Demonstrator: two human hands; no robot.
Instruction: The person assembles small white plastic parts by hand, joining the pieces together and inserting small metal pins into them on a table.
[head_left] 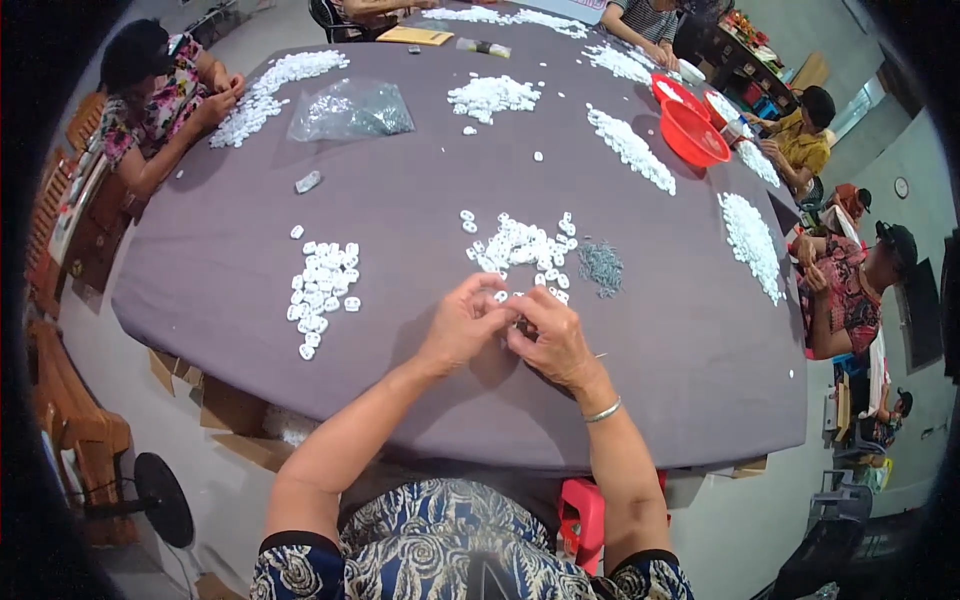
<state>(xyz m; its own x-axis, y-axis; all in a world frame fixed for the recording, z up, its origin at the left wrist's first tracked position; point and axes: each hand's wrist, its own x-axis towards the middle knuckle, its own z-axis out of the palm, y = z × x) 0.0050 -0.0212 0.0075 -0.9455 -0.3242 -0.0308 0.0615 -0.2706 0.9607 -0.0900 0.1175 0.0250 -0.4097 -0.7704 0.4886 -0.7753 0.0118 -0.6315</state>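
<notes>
My left hand [462, 325] and my right hand [553, 337] meet over the grey table [400, 190], fingertips pinched together on a small white plastic piece [503, 297]. A silver bangle sits on my right wrist. Just beyond my fingers lies a loose pile of white pieces [520, 246], with a small heap of thin grey metal parts [600, 266] to its right. To my left, a tidier group of white pieces [322, 285] rests on the cloth.
Other people sit around the table at the far left, far side and right. More white heaps [630, 147], a clear plastic bag [350, 110] and red bowls [693, 133] lie farther out. A black fan base [163, 498] and cardboard boxes stand on the floor at left.
</notes>
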